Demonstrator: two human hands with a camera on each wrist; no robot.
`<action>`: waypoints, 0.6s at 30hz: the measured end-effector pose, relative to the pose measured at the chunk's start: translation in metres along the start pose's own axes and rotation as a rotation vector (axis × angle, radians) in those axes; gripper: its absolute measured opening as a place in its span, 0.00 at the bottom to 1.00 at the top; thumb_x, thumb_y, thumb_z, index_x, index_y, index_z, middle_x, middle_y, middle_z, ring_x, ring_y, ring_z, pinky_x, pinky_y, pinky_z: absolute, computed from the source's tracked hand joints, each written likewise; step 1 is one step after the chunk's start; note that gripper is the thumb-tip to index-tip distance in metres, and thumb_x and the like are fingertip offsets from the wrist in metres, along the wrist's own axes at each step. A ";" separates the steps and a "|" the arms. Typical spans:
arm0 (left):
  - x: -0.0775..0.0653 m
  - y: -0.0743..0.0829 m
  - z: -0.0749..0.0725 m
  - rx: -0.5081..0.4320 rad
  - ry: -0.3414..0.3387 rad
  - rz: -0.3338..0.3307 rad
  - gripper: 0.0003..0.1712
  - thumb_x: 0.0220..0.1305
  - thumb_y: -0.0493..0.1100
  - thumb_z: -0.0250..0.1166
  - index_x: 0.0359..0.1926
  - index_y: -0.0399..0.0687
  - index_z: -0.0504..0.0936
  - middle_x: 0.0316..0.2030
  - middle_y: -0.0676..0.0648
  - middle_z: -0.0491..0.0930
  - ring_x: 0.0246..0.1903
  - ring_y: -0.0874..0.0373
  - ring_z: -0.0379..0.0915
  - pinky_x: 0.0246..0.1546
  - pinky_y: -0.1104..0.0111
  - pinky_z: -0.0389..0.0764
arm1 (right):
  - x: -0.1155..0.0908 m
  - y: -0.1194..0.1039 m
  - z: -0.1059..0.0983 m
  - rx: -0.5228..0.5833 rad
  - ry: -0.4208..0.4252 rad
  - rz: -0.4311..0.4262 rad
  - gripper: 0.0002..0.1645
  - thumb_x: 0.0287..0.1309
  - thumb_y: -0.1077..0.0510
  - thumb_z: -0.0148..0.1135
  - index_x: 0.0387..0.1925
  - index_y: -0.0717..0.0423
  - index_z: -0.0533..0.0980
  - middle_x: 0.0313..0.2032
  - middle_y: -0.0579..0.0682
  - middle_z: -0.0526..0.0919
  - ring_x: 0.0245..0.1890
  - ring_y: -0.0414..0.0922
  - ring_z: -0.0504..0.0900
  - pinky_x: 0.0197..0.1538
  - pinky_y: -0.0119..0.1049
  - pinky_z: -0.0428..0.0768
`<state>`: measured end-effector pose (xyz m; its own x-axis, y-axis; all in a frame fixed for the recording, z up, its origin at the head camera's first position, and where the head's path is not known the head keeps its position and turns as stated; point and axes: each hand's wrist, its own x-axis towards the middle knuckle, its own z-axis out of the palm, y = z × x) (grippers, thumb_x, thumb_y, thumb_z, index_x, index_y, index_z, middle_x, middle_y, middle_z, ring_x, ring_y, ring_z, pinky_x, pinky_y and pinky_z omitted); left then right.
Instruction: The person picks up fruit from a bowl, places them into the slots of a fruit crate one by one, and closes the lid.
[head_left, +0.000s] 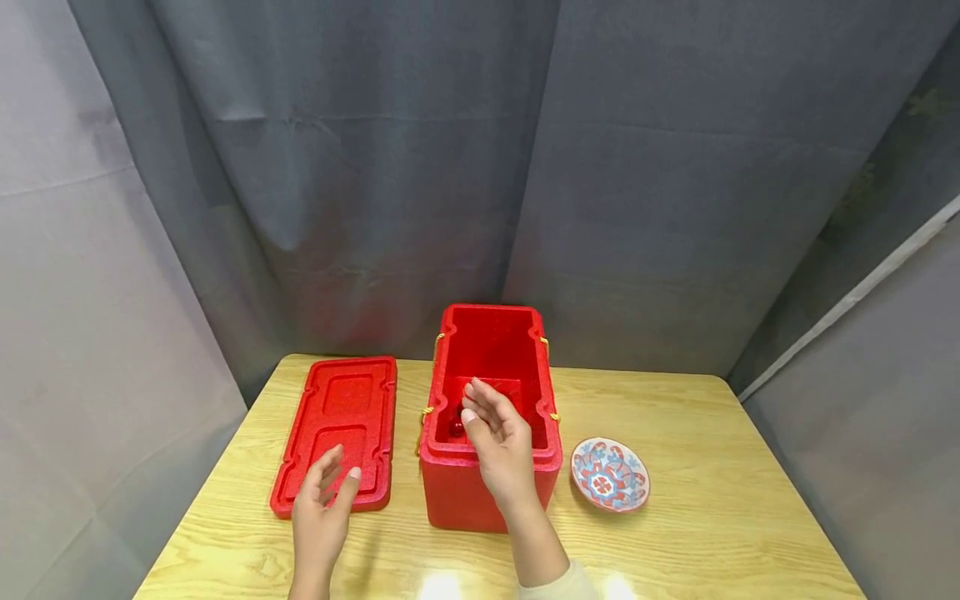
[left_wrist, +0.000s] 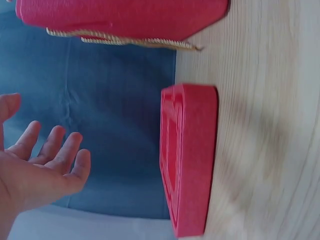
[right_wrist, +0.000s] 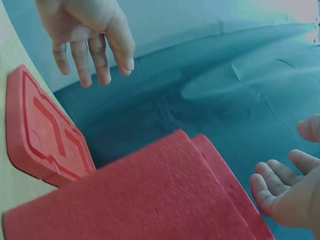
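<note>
A tall red foam box (head_left: 465,498) stands with its top uncovered on the wooden table, gold cords along its sides. Low inside it lie small dark red, shiny round things (head_left: 456,427), partly hidden by the right hand. My right hand (head_left: 504,446) hovers over the box's near rim, fingers relaxed and holding nothing. To the left, the red lid (head_left: 348,396) lies flat with its recessed face up. Over the lid's near end is my left hand (head_left: 321,508), its fingers loosely spread; the left wrist view shows this hand (left_wrist: 42,170) apart from the lid (left_wrist: 196,160).
Right of the box sits a patterned bowl (head_left: 609,477) in red, blue and white. Grey curtains (head_left: 637,208) hang behind the wooden table (head_left: 720,517) and at both sides.
</note>
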<state>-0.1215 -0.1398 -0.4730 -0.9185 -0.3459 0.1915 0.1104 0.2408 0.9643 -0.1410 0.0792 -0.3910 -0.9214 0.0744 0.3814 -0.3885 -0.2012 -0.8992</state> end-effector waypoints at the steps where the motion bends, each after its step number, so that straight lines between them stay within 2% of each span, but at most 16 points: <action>1: 0.001 -0.001 -0.003 0.005 0.007 -0.004 0.26 0.61 0.42 0.64 0.59 0.42 0.71 0.55 0.43 0.72 0.54 0.49 0.68 0.51 0.56 0.68 | 0.000 0.001 0.003 0.004 -0.004 0.007 0.23 0.60 0.66 0.57 0.58 0.64 0.69 0.55 0.57 0.73 0.55 0.57 0.71 0.54 0.36 0.72; 4: 0.002 -0.005 -0.010 0.007 0.033 -0.019 0.26 0.60 0.43 0.65 0.59 0.43 0.71 0.54 0.45 0.73 0.53 0.52 0.69 0.50 0.60 0.67 | -0.001 0.004 0.010 0.014 -0.015 0.017 0.23 0.60 0.66 0.57 0.58 0.66 0.69 0.55 0.56 0.73 0.56 0.61 0.68 0.54 0.36 0.72; 9: 0.005 -0.011 -0.022 0.000 0.075 -0.045 0.28 0.60 0.45 0.65 0.59 0.42 0.71 0.55 0.44 0.72 0.53 0.48 0.68 0.48 0.56 0.65 | 0.000 0.011 0.022 0.022 -0.037 0.003 0.25 0.58 0.66 0.58 0.58 0.65 0.68 0.56 0.56 0.72 0.56 0.62 0.67 0.52 0.36 0.73; 12: 0.008 -0.013 -0.029 0.014 0.096 -0.063 0.28 0.59 0.47 0.66 0.59 0.44 0.71 0.56 0.43 0.71 0.54 0.47 0.67 0.48 0.55 0.64 | 0.000 0.013 0.031 0.018 -0.073 -0.005 0.27 0.57 0.67 0.58 0.59 0.63 0.68 0.57 0.56 0.71 0.56 0.59 0.68 0.48 0.36 0.75; 16: 0.013 -0.015 -0.039 0.067 0.118 -0.056 0.28 0.58 0.48 0.66 0.59 0.45 0.72 0.56 0.44 0.72 0.55 0.46 0.67 0.47 0.58 0.65 | 0.000 0.012 0.043 -0.006 -0.129 0.003 0.28 0.56 0.69 0.58 0.60 0.62 0.68 0.57 0.54 0.70 0.55 0.52 0.68 0.45 0.35 0.76; 18: 0.018 -0.016 -0.042 0.099 0.118 -0.042 0.28 0.58 0.48 0.66 0.59 0.46 0.72 0.56 0.44 0.71 0.54 0.47 0.67 0.47 0.59 0.66 | -0.001 0.006 0.049 -0.018 -0.146 -0.004 0.27 0.55 0.70 0.58 0.59 0.64 0.68 0.56 0.56 0.71 0.54 0.53 0.69 0.43 0.35 0.76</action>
<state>-0.1235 -0.1882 -0.4775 -0.8697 -0.4605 0.1776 0.0298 0.3102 0.9502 -0.1414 0.0306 -0.3862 -0.9092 -0.0682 0.4107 -0.3932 -0.1835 -0.9009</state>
